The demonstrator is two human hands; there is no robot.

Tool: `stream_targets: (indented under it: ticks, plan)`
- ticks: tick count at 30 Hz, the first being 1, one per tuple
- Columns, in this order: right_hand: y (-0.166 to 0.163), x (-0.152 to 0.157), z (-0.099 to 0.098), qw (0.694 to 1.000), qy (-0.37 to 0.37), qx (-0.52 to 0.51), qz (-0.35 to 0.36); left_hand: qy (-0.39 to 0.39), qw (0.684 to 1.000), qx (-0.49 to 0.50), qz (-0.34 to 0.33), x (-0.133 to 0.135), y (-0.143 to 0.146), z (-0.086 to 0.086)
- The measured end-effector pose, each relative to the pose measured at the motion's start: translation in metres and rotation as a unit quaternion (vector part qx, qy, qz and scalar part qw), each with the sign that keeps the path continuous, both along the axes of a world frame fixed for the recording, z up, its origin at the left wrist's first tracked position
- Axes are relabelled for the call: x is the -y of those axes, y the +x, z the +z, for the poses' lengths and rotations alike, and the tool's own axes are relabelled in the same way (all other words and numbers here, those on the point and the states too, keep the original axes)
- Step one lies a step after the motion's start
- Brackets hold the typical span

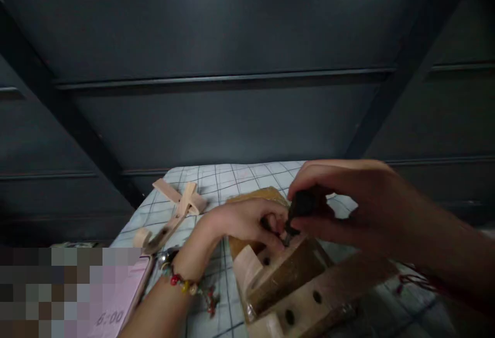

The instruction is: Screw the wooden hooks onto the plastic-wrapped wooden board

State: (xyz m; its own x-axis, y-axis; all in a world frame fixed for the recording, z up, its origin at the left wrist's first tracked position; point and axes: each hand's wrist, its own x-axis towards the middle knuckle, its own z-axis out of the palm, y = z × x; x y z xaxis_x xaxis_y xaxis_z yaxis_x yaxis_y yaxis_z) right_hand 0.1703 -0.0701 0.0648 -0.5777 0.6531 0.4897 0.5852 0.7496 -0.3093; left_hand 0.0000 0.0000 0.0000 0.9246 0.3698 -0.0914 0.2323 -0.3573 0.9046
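My right hand [348, 209] is closed round a short screwdriver with a black handle [303, 204], its metal tip angled down at a pale wooden part. My left hand [251, 219] rests on that wooden part [278, 271], fingers curled and pinched right beside the tip. What they pinch is hidden. The part has a dark hole and shiny brown sides. Nearer to me lies a longer wooden strip [305, 304] with two dark round holes. A brown board or sheet [240, 247] shows beneath the left hand.
Left of my hands, several loose wooden pieces [181, 204] lie crossed on the checked white tablecloth [216, 175]. A phone with a pink screen [116, 302] is at the lower left, partly behind a pixelated patch. A dark panelled wall [232, 121] stands behind the table.
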Motion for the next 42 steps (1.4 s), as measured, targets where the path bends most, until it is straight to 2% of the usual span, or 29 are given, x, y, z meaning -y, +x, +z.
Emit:
stream_targets:
  ticks: [7,14,20,25,27,30,36,42]
  plan:
    - [-0.009,-0.003,-0.004,0.997,0.009,-0.069,0.018,-0.006,1.0,0.001,0.0,-0.005,-0.003,-0.004]
    - [0.008,-0.002,0.006,0.999,0.017,0.021,0.044,-0.025,1.0,0.0,-0.008,-0.003,-0.001,-0.002]
    - [0.001,-0.003,0.003,0.999,0.044,-0.006,-0.019,-0.029,0.999,-0.011,-0.012,-0.005,-0.001,-0.002]
    - [0.0,-0.002,0.002,0.997,0.07,-0.007,-0.042,-0.031,0.999,-0.008,-0.01,-0.006,-0.002,-0.001]
    - [0.0,-0.002,0.003,0.997,0.073,-0.017,-0.029,-0.034,0.999,-0.006,-0.008,-0.005,-0.002,-0.002]
    - [0.001,-0.002,0.004,0.999,0.04,-0.02,0.028,-0.044,0.999,0.002,-0.003,-0.006,-0.002,-0.004]
    - [0.011,0.002,0.009,0.995,-0.029,0.036,0.089,-0.058,0.998,0.013,-0.007,-0.006,-0.002,-0.007]
    - [0.001,0.002,0.002,0.999,0.021,0.004,0.031,-0.057,0.998,0.018,-0.011,-0.005,-0.003,-0.002]
